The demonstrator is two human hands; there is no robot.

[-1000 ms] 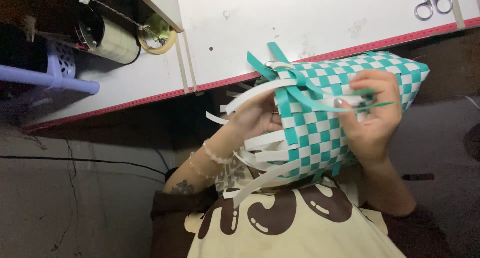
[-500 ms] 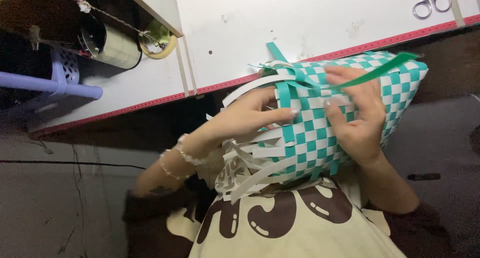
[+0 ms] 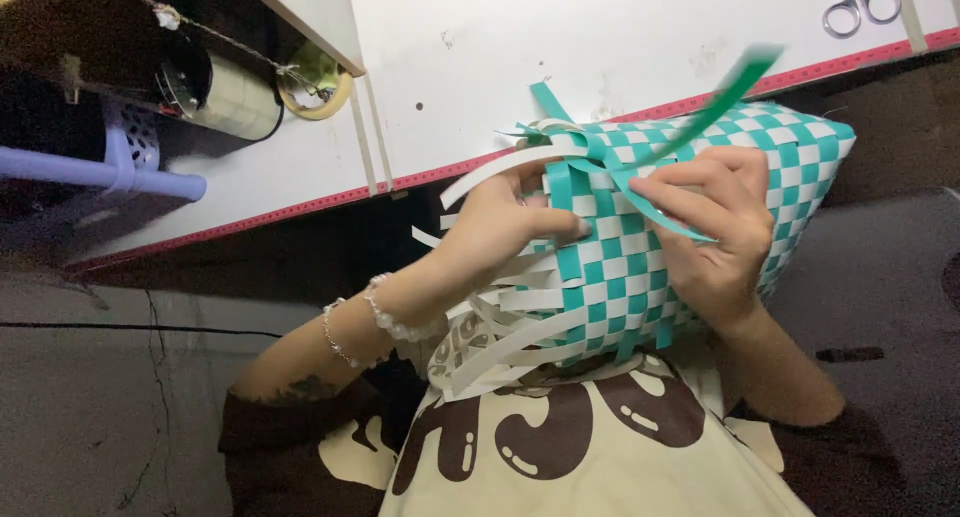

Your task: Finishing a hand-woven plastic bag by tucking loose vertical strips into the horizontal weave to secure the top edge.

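Note:
A basket woven of teal and white strips (image 3: 620, 267) lies on my lap, pressed against the table edge. My left hand (image 3: 500, 232) grips its left side, fingers laid over the weave by the loose white strip ends (image 3: 490, 352). My right hand (image 3: 715, 232) rests on the weave and pinches a long teal strip (image 3: 715, 102) that rises blurred up and to the right above the basket. More teal strip ends cross near the basket's top edge.
A white table (image 3: 600, 37) with a red edge band runs across the top. Scissors (image 3: 860, 2) lie at its far right. A tape roll (image 3: 315, 87), a metal can (image 3: 225, 97) and a purple plastic basket (image 3: 110, 162) sit at the left.
My right hand has pulled the teal strip through and swung it up to the right. My left hand slid slightly along the basket's side.

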